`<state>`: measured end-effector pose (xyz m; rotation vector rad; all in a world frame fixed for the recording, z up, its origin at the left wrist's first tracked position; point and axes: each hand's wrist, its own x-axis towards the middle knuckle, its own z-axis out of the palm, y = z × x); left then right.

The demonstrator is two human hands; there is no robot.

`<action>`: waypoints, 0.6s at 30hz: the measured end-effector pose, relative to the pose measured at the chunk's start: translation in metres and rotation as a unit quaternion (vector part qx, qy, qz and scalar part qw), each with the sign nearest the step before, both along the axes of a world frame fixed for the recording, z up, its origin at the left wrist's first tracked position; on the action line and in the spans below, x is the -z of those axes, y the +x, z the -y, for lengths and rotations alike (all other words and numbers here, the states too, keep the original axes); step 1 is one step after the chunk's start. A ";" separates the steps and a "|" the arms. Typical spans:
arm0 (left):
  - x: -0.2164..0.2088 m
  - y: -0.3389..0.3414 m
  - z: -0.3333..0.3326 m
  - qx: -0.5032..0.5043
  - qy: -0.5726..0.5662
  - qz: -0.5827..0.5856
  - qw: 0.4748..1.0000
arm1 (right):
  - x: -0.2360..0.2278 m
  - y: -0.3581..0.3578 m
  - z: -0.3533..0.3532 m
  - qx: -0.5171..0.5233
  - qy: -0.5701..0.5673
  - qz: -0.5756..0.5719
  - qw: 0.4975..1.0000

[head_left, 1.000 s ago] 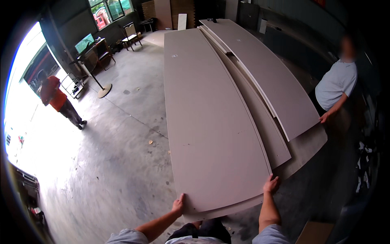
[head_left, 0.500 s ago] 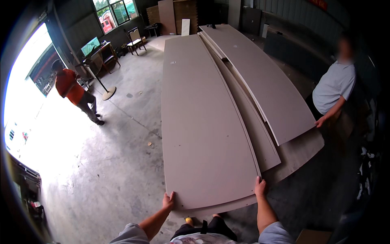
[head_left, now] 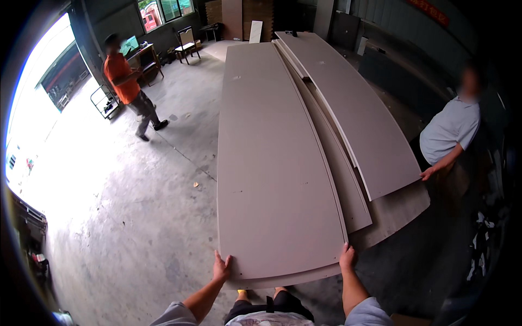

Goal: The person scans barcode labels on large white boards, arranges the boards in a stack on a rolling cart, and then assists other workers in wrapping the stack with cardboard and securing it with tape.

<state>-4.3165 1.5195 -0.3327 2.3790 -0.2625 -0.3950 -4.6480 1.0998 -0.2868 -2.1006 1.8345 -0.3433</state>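
A long taupe panel [head_left: 277, 163] stretches away from me, lying on top of another panel whose edge [head_left: 293, 277] shows beneath its near end. At its near left corner my left hand [head_left: 221, 267] is closed around the edge, thumb toward the top. My right hand [head_left: 348, 257] grips the near right corner; its fingers are partly hidden under the board. To the right lie a narrower panel [head_left: 348, 204] and a second wide panel [head_left: 359, 119], set at an angle. A co-worker's hand [head_left: 428, 174] touches that wide panel's near right corner.
A person in an orange top [head_left: 124, 79] walks on the concrete floor at the left. Behind are a chair [head_left: 187, 44], a desk with a screen [head_left: 129, 45] and a small cart [head_left: 106, 103]. The co-worker in a light shirt [head_left: 450, 127] stands at the right.
The person in orange has walked rightward, farther into the room. My view has shifted slightly. Both my hands stay at the panel's near corners, and the co-worker's hand remains at the other panel.
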 end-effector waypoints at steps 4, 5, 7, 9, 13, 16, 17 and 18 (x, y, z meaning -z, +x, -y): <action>-0.031 0.026 -0.005 0.067 -0.011 -0.133 0.989 | 0.004 0.006 -0.019 0.020 0.030 -0.096 0.995; -0.040 0.021 0.004 0.062 -0.053 -0.125 0.989 | 0.009 0.001 -0.017 -0.002 -0.040 -0.078 0.996; -0.042 0.012 0.014 0.055 -0.098 -0.092 0.989 | 0.030 -0.017 -0.008 -0.018 -0.080 -0.046 0.996; -0.013 0.006 -0.003 0.059 -0.154 -0.111 0.980 | 0.038 -0.015 0.003 -0.001 -0.026 0.025 0.999; -0.010 -0.004 -0.004 0.077 -0.037 -0.024 0.996 | 0.012 -0.010 -0.005 0.027 0.010 -0.015 0.999; -0.009 0.027 -0.026 0.101 -0.016 -0.079 0.992 | 0.004 0.012 -0.027 0.039 0.032 -0.063 0.997; -0.011 0.028 -0.017 0.104 0.002 -0.075 0.992 | 0.003 0.009 -0.027 0.048 0.015 -0.049 0.998; -0.016 0.026 -0.007 0.115 0.022 -0.074 0.990 | 0.004 -0.004 -0.029 0.065 0.000 -0.038 0.997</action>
